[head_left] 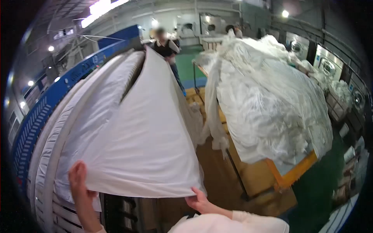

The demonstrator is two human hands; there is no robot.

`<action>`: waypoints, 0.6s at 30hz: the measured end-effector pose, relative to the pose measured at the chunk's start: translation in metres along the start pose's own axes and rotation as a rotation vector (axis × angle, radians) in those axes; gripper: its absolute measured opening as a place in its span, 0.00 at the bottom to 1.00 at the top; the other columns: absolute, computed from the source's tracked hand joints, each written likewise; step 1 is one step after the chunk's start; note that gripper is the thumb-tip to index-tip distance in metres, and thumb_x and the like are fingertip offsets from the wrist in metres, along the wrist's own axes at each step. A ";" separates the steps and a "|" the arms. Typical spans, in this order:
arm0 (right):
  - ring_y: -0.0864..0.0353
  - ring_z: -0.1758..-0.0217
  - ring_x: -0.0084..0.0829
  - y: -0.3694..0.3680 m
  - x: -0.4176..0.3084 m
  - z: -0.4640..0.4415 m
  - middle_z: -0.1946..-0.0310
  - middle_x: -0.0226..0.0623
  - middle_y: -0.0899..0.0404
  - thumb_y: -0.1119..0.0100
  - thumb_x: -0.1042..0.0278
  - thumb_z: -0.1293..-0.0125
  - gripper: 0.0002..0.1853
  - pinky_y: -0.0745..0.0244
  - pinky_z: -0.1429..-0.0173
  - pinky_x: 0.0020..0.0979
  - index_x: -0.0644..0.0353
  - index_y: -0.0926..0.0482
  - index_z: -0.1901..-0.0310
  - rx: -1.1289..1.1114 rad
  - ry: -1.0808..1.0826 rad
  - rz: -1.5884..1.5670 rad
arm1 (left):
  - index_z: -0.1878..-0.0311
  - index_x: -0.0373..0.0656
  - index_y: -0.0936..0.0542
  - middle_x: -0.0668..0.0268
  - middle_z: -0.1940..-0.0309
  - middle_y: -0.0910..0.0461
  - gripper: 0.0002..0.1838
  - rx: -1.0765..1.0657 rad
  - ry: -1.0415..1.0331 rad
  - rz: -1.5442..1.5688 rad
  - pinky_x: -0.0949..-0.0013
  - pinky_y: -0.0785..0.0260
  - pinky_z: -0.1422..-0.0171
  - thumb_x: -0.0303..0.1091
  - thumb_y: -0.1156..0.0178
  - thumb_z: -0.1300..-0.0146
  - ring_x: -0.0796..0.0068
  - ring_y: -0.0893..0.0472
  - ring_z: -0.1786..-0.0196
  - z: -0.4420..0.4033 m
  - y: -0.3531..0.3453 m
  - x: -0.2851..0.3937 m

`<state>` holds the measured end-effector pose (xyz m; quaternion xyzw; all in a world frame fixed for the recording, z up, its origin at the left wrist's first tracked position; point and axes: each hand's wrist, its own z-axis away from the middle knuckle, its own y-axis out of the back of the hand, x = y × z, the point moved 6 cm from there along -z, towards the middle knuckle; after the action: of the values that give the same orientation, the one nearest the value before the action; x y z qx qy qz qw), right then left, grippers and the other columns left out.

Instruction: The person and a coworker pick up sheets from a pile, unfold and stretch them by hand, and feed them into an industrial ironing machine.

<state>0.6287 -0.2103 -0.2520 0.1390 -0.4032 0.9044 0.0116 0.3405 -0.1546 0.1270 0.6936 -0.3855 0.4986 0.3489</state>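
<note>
A wide white sheet stretches from my hands toward a person at its far end. My left hand is closed on the sheet's near left corner, beside the machine's rollers. Pinched between the fingers of my right hand is the near right edge of the same sheet. The cloth hangs fairly taut between both hands, and its left part lies over the padded white roller bed of a blue ironing machine.
At the sheet's far end stands a person in a dark vest. On the right, a large heap of white linen rests on a cart with an orange edge. Industrial washers line the right wall. Brown boards cover the floor between.
</note>
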 end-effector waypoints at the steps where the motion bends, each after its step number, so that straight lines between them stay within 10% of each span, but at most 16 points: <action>1: 0.23 0.51 0.36 0.000 0.017 0.000 0.57 0.40 0.22 0.41 0.71 0.38 0.12 0.24 0.43 0.34 0.61 0.26 0.53 0.010 -0.102 -0.025 | 0.46 0.48 0.27 0.68 0.55 0.27 0.21 -0.055 0.153 -0.035 0.77 0.35 0.80 0.46 0.40 0.39 0.81 0.25 0.61 -0.011 0.025 -0.015; 4: 0.23 0.51 0.36 0.013 0.075 -0.009 0.58 0.38 0.22 0.38 0.74 0.40 0.13 0.24 0.42 0.34 0.61 0.26 0.54 0.024 -0.315 -0.008 | 0.45 0.46 0.28 0.68 0.56 0.24 0.19 0.033 0.073 0.028 0.69 0.27 0.60 0.44 0.43 0.36 0.73 0.23 0.59 -0.046 0.098 -0.049; 7: 0.23 0.51 0.33 0.021 0.131 -0.028 0.58 0.37 0.22 0.38 0.74 0.40 0.12 0.24 0.43 0.34 0.60 0.25 0.55 0.062 -0.356 0.130 | 0.46 0.45 0.27 0.59 0.55 0.23 0.16 -0.049 -0.002 -0.095 0.60 0.27 0.61 0.39 0.46 0.34 0.60 0.21 0.60 -0.141 0.238 -0.142; 13: 0.22 0.52 0.30 0.049 0.211 -0.061 0.58 0.34 0.22 0.39 0.69 0.39 0.11 0.21 0.45 0.32 0.60 0.25 0.56 0.084 -0.437 0.234 | 0.70 0.35 0.28 0.69 0.75 0.31 0.13 -0.072 -0.059 -0.619 0.71 0.39 0.68 0.34 0.49 0.33 0.77 0.36 0.73 -0.157 0.310 -0.170; 16: 0.22 0.52 0.30 0.064 0.237 -0.086 0.59 0.33 0.21 0.40 0.64 0.38 0.12 0.21 0.45 0.32 0.60 0.26 0.57 0.096 -0.376 0.248 | 0.71 0.35 0.30 0.66 0.79 0.34 0.13 -0.087 -0.605 -0.965 0.68 0.40 0.69 0.35 0.48 0.34 0.75 0.39 0.75 -0.217 0.373 -0.236; 18: 0.22 0.51 0.30 0.058 0.252 -0.082 0.59 0.33 0.21 0.40 0.64 0.38 0.12 0.21 0.44 0.32 0.59 0.26 0.57 0.125 -0.387 0.237 | 0.69 0.34 0.29 0.55 0.80 0.30 0.12 -0.054 -0.356 -1.232 0.60 0.38 0.67 0.34 0.49 0.34 0.63 0.30 0.74 -0.209 0.358 -0.236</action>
<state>0.3595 -0.2124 -0.2804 0.2620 -0.3548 0.8790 -0.1809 -0.1126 -0.0933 -0.0102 0.8512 0.0194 0.0739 0.5192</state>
